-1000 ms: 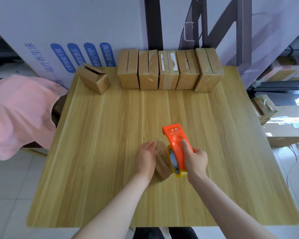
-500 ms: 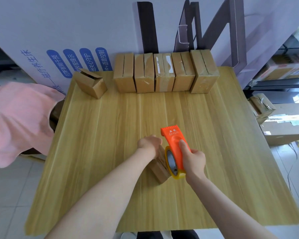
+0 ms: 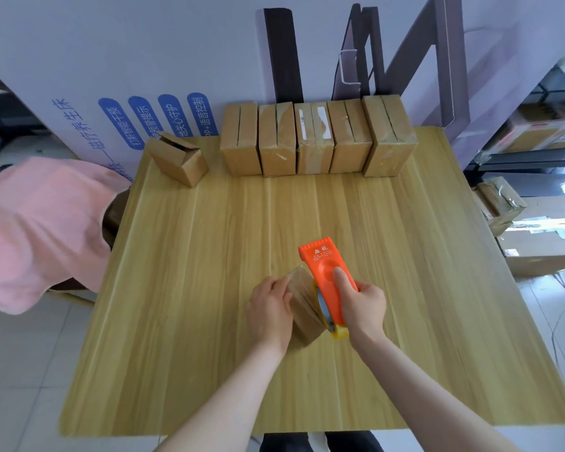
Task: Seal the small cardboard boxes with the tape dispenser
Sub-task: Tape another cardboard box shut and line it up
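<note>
A small cardboard box (image 3: 304, 305) lies near the front middle of the wooden table (image 3: 209, 288). My left hand (image 3: 269, 313) holds it from the left side, fingers curled along its edge. My right hand (image 3: 361, 306) grips the orange tape dispenser (image 3: 327, 278), thumb pressed on top. The dispenser lies against the right side of the box, its roll of tape at the near end. Part of the box is hidden behind both hands.
Several taped boxes (image 3: 313, 138) stand in a row along the table's far edge. An open-flapped box (image 3: 180, 161) sits at the far left corner. A pink cloth (image 3: 43, 230) hangs left of the table. More cartons (image 3: 542, 236) lie on the floor at right.
My left hand has drawn back from the far end of the box to its left side. The dispenser and my right hand have stayed nearly in place.
</note>
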The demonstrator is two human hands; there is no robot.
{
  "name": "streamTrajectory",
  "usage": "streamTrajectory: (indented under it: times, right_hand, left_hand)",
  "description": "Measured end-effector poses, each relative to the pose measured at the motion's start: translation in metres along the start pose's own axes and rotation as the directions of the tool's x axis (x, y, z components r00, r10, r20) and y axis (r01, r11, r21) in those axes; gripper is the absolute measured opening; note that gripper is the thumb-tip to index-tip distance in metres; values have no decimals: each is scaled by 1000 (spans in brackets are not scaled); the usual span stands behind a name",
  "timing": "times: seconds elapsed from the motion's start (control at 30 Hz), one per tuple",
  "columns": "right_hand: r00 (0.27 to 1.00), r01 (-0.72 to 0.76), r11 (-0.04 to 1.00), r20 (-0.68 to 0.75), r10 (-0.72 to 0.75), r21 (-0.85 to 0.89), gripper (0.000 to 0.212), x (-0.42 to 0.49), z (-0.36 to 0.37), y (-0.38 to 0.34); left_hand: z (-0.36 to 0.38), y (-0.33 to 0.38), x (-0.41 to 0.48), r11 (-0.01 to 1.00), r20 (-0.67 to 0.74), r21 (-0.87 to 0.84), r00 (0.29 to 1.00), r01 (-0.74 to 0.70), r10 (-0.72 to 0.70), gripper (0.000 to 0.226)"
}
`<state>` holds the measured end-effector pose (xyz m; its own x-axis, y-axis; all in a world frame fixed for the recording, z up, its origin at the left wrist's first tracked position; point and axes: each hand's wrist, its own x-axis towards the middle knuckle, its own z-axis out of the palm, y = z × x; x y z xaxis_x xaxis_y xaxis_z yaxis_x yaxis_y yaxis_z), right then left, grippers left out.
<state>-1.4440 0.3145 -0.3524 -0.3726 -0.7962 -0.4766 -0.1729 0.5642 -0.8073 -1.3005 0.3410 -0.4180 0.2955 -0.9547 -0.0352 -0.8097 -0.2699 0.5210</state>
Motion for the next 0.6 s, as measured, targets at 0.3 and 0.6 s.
streamTrajectory:
  times: [0.3,0.6]
  right_hand:
    - [1000,5,1000,-4,-5,12,45,2,-2,-1]
    - [1000,2,1000,-2,-2,28,46,6,-2,0]
  left_hand:
    - [10,-5,-11,783,-90,-392,827,482,-554,61]
    - [9,8,4,785,96,-472,909,401,-406,21]
